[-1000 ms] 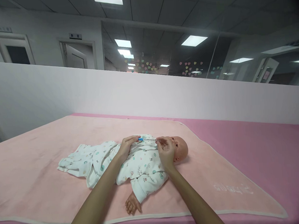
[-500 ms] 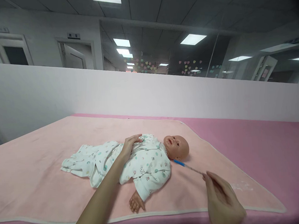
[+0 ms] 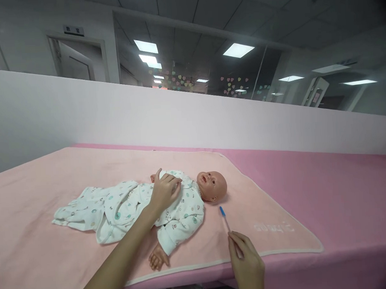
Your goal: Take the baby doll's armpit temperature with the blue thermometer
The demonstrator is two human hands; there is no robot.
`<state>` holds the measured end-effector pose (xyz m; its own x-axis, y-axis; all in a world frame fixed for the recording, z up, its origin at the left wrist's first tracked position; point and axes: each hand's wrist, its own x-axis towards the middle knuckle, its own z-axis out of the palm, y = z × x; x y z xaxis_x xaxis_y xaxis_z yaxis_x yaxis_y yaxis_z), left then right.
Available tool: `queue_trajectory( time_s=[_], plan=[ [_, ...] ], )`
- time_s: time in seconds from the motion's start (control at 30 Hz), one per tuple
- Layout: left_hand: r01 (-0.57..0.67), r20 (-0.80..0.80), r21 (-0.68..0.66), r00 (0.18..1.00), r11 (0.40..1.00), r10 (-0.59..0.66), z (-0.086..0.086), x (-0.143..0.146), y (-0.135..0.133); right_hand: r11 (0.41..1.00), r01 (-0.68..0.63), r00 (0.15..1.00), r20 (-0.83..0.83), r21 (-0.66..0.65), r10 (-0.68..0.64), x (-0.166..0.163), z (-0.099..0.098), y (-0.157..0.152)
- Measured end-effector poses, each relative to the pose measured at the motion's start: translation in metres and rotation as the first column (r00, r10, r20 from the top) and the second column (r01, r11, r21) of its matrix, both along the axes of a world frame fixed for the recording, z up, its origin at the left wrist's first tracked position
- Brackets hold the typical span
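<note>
A baby doll (image 3: 212,186) lies on its back, head to the right, in a white printed top (image 3: 184,213) and matching trousers (image 3: 119,206). My left hand (image 3: 165,190) is on the doll's chest, its fingers bent toward the thumb at the front of the top and the little finger raised. The cloth at the fingertips is partly hidden. Between thumb and fingers, my right hand (image 3: 245,257) pinches a thin rod with a blue end (image 3: 222,211). That blue end points away from me, just short of the doll's head and not touching it.
Under the doll, a peach blanket (image 3: 32,202) with a pale edge covers part of a pink-covered table (image 3: 336,198). A white partition (image 3: 192,119) runs along the back. Behind it are a glass wall and a doorway (image 3: 76,60).
My view has turned to the right. My right hand has turned the rod from leftward to more upright, pointing away from me. The left hand's fingers have bent and its little finger has risen.
</note>
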<state>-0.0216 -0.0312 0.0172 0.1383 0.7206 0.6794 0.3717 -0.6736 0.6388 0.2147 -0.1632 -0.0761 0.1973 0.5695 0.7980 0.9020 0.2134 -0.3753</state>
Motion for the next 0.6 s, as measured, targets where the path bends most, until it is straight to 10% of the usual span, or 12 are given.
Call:
queue_trajectory(
  time_s=[0.37, 0.6],
  plan=[
    [-0.051, -0.469, 0.048, 0.881, 0.998, 0.068, -0.004, 0.03, 0.014, 0.985, -0.032, 0.998, 0.05, -0.171, 0.041, 0.015, 0.011, -0.006],
    [-0.081, -0.264, -0.164, 0.964, 0.983, 0.036, -0.008, 0.022, 0.017, 0.931, -0.292, 0.954, 0.003, -0.217, 0.3, -0.055, 0.069, 0.052]
  ],
)
